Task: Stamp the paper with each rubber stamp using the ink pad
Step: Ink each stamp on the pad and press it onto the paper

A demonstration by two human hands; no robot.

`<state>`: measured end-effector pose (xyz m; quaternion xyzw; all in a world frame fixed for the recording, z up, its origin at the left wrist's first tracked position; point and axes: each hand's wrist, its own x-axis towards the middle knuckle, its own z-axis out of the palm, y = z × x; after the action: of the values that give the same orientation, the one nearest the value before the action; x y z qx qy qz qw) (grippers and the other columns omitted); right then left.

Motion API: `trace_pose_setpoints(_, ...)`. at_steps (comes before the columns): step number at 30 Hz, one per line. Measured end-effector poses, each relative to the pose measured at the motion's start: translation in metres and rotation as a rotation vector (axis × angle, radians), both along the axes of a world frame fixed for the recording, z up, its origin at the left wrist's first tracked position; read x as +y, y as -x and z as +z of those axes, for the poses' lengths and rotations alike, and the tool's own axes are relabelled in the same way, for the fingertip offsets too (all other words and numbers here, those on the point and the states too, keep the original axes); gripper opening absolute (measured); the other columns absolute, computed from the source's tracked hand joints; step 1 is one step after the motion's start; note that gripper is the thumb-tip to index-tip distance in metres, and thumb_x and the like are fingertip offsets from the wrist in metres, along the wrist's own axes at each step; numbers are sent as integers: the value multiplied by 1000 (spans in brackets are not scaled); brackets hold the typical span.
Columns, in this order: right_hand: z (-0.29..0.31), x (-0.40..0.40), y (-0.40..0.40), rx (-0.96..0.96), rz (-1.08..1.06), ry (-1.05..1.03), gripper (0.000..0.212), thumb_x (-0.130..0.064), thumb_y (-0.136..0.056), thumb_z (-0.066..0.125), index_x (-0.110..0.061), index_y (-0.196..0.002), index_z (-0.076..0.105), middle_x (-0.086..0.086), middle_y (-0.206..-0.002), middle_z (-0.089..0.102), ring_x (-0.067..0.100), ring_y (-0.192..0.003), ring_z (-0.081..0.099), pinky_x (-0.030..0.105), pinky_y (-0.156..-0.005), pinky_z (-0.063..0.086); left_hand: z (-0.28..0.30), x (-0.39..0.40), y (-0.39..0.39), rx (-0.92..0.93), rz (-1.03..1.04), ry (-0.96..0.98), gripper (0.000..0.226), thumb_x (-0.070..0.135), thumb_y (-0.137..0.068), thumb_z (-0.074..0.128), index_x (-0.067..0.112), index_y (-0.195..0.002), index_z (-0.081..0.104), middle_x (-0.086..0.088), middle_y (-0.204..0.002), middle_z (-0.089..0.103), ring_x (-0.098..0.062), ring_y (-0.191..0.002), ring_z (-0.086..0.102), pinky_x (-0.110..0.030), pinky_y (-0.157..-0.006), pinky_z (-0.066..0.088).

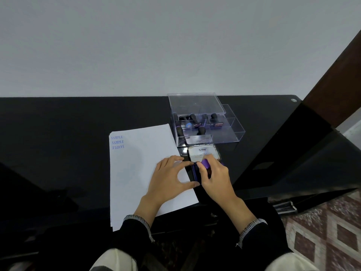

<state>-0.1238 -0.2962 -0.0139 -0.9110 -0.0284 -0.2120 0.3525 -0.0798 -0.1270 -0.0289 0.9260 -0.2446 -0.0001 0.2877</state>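
Note:
A white sheet of paper [136, 169] lies on the black desk, with three blue SAMPLE prints [117, 142] at its top left. The ink pad [195, 173] sits open just right of the paper, its labelled lid [203, 152] tipped up behind it. My right hand [214, 178] grips a purple rubber stamp [205, 163] down on the pad. My left hand [170, 178] holds the pad's left edge between thumb and fingers, palm over the paper. Several black-handled stamps [192, 122] stand in a clear plastic box [207, 124].
The clear box's lid [195, 103] leans against the grey wall behind it. The black desk [58, 143] stretches left; its right edge drops to a patterned floor [322, 231]. A brown post [336, 75] rises at the right.

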Motion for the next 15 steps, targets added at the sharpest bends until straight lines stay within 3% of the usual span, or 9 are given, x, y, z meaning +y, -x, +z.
trace_pose_setpoints(7,12,-3,-17,64,20,-9,17,-22,-96,53,-12,-83,50,-7,-63,46,10,-55,45,30,-53,41,3,2,1,22,-11,-19,69,78,-73,56,48,-134,46,17,-143,35,-5,-133,26,-20,-106,10)
trace_pose_setpoints(15,16,-3,-25,102,10,-18,19,-24,-97,52,-11,-83,50,0,-64,51,16,-56,49,34,-55,44,3,3,1,30,-24,-18,68,76,-75,56,46,-136,45,16,-145,35,-6,-135,25,-21,-107,10)
